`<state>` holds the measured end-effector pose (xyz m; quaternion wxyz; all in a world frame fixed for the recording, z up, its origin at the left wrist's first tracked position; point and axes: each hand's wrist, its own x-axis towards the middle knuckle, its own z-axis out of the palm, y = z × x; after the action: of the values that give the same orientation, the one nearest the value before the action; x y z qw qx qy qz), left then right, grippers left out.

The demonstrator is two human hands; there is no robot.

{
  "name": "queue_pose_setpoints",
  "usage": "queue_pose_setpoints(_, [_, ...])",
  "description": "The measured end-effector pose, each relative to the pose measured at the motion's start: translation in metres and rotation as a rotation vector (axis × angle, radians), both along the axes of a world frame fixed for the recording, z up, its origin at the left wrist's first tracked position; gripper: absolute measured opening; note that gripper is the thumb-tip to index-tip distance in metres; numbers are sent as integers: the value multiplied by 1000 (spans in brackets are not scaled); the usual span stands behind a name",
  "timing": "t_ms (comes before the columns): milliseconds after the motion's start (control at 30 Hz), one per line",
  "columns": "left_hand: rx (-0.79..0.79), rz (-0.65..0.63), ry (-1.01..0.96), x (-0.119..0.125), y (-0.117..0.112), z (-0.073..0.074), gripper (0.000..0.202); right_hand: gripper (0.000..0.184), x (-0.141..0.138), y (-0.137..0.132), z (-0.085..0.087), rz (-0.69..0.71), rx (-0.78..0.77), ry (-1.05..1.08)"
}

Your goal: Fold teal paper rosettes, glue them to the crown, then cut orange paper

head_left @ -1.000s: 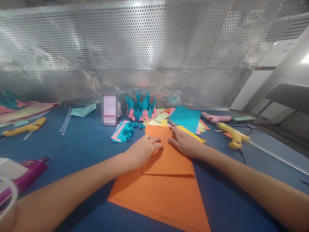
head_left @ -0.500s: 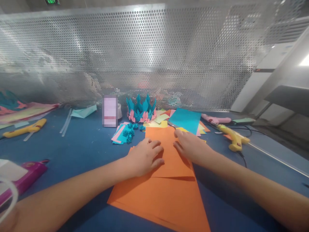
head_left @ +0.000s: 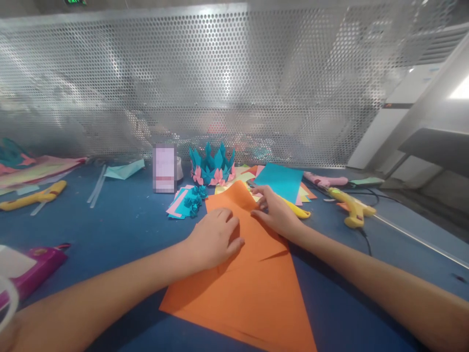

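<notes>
Two overlapping pieces of orange paper (head_left: 252, 288) lie in front of me, the smaller one on top with its far edge bent upward. My left hand (head_left: 216, 237) rests on the top piece, palm down and fingers slightly bent, holding nothing. At that piece's far right edge, my right hand (head_left: 276, 212) has thumb and fingers curled around the raised paper. A yellow-handled tool (head_left: 298, 210) lies just beyond the right hand, partly hidden by it.
Behind the paper stand a teal paper crown (head_left: 212, 164) with pink pieces and small teal paper flowers (head_left: 194, 200). Teal sheets (head_left: 280, 181) lie at the back. Yellow glue gun (head_left: 353, 210) and pink glue gun (head_left: 324, 180) are right; a magenta device (head_left: 38, 269) is left. A perforated metal screen (head_left: 227, 73) borders the table.
The upper orange piece has turned a little, and its far edge has risen into a curl. My right hand has shifted slightly left and nearer, uncovering more of the yellow handle.
</notes>
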<state>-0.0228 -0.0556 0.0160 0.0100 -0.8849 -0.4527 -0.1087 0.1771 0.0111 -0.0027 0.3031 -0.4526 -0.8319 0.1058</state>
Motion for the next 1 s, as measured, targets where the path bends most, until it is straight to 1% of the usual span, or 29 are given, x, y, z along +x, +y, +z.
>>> queue_pose_setpoints(100, [-8, -29, 3, 3, 5, 3, 31, 37, 4, 4, 2, 13, 35, -26])
queue_pose_setpoints(200, [-5, -75, 7, 6, 16, 4, 25, 23, 12, 7, 9, 74, 80, -105])
queue_pose_setpoints(267, [10, -88, 53, 9, 25, 2, 23, 11, 17, 7, 13, 141, 84, -175])
queue_pose_setpoints(367, [31, -88, 94, 13, 38, -2, 25, 4, 24, 6, 17, 230, 63, -265])
queue_pose_setpoints(567, [114, -155, 123, 28, 51, -8, 25, 15, 35, 4, 23, 248, 5, -345])
queue_pose_setpoints(667, [142, -181, 111, 34, 54, -10, 26, 21, 45, 1, 25, 285, -45, -362])
queue_pose_setpoints(767, [148, -185, 86, 37, 57, -12, 27, 25, 55, -3, 27, 371, -150, -353])
queue_pose_setpoints(900, [114, -227, 22, 38, 62, -16, 24, 24, 63, -8, 31, 523, -294, -369])
queue_pose_setpoints(1000, [95, -246, -17, 39, 64, -20, 26, 23, 63, -9, 36, 567, -341, -363])
